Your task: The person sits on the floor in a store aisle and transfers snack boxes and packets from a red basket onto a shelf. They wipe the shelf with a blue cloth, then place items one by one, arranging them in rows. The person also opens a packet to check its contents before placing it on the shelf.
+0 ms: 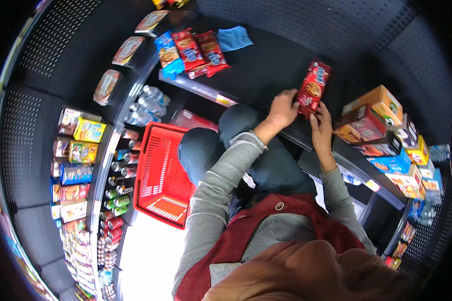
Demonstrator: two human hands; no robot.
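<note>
A red cookie packet (313,87) is held between both hands over the black shelf (267,64), tilted, with its printed face upwards. My left hand (283,109) grips its lower left edge. At its lower right corner are the fingers and thumb of my right hand (321,122). Further left on the same shelf, two more red cookie packets (188,49) (213,52) lie side by side, partly over other packets. Beside them is a blue cookie packet (169,54). A folded blue cloth (234,38) lies just to their right.
A red shopping basket (141,184) stands left of my bent knees. Food boxes (380,105) crowd the shelf at right. Along the left shelving are drink cans (115,222), water bottles (150,105), snack packs (77,173) and clear-lidded trays (108,87). The shelf's front edge (199,87) runs before my knees.
</note>
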